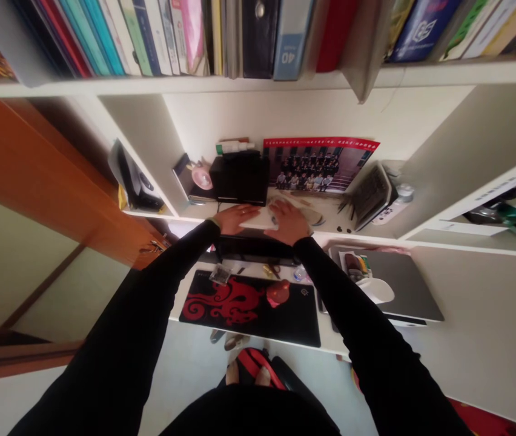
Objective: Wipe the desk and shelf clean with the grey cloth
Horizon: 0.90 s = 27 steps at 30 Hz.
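My left hand [238, 218] lies flat on the narrow white shelf [258, 217], fingers stretched toward the right, in front of a black box [237, 180]. Beside it, my right hand [289, 221] presses down with bent fingers on a thin, crumpled white cloth [302, 211]. The cloth shows past the fingertips and at the hand's right side; the rest is hidden under the palm. A group photo with a red top border [321, 165] leans against the back wall just beyond my right hand. A pink round item [202, 177] stands left of the black box.
Above is a shelf of books [162, 36]. Below my hands, a black-and-red desk mat [249, 309] carries a reddish figure [278, 293] and a small clear box [220, 274]. A grey laptop [403, 281] with a white mouse [377, 290] sits right. A dark holder [369, 197] stands on the shelf.
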### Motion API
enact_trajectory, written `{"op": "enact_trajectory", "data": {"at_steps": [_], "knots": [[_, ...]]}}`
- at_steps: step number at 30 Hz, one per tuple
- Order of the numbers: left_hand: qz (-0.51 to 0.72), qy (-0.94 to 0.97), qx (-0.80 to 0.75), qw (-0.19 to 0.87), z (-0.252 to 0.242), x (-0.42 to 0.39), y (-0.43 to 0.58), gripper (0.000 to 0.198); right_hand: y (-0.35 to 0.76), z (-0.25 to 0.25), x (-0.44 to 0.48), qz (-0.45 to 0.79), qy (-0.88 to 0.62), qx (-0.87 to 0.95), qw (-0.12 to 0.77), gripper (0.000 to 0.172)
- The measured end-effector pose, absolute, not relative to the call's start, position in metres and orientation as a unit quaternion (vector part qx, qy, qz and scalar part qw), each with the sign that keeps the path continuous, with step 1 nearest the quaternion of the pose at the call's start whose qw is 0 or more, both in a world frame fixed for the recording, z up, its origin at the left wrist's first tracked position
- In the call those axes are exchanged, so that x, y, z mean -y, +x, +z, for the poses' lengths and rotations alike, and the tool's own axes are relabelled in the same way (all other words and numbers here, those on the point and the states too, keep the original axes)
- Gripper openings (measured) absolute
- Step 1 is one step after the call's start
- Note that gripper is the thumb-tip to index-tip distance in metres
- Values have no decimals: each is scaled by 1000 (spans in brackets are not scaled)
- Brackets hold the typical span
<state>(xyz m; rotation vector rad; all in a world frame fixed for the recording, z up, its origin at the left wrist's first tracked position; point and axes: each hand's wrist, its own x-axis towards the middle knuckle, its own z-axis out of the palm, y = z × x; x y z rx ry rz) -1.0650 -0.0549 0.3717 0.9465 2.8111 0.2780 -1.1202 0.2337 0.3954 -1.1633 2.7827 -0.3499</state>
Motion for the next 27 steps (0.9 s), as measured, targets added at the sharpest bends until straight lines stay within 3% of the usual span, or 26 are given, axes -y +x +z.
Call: {"op": "enact_trajectory", "data": {"at_steps": [13,20,23,27], "knots": [[98,292,-947,90,384,47,-1063,86,-1116,386,-233,-127,-378,-917,23,90],[132,282,-950,38,387,42,-1055,68,-1116,389,-233,-122,-371,-920,26,89],[160,266,-950,-18,395,11,-1063,52,-1115,390,-233,-120,-374,-919,25,88],[174,231,-956,-40,412,-55,-1107,45,-1113,393,-231,-92,-356,-929,26,73]]}}
